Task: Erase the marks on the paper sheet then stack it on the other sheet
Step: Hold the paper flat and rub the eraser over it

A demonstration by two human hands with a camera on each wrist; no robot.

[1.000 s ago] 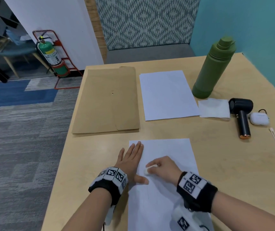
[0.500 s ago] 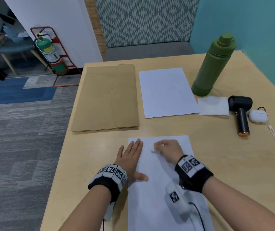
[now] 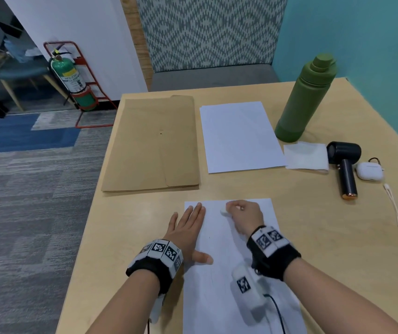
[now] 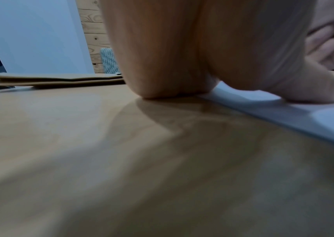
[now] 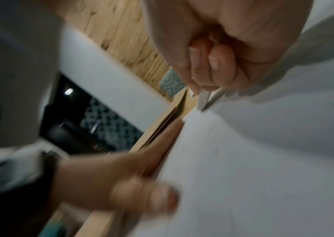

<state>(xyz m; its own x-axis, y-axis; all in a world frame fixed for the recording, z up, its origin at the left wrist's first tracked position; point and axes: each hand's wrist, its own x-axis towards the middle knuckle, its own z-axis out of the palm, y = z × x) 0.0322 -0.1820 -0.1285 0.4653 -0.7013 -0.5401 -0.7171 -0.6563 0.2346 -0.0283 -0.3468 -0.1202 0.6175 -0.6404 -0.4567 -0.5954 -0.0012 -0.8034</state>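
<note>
A white paper sheet (image 3: 219, 280) lies at the table's near edge, with faint pencil marks near its middle. My left hand (image 3: 188, 227) lies flat, fingers straight, on the sheet's left edge, thumb spread onto the paper. My right hand (image 3: 242, 214) grips a small white eraser (image 3: 224, 211) and presses it on the sheet near its far edge. The right wrist view shows the eraser (image 5: 203, 100) pinched by curled fingers (image 5: 218, 64) against the paper (image 5: 263, 160). The other blank sheet (image 3: 239, 136) lies farther back at the centre.
A brown envelope (image 3: 152, 145) lies left of the far sheet. At the right stand a green bottle (image 3: 306, 100), a folded tissue (image 3: 306, 156), a dark hand-held fan (image 3: 345, 167), a white earbud case (image 3: 370, 171) and a cord (image 3: 394, 206). The table's left edge drops to carpet.
My right hand has slid the eraser away from me, from beside the left thumb up to the sheet's far edge. The left hand has stayed flat on the paper.
</note>
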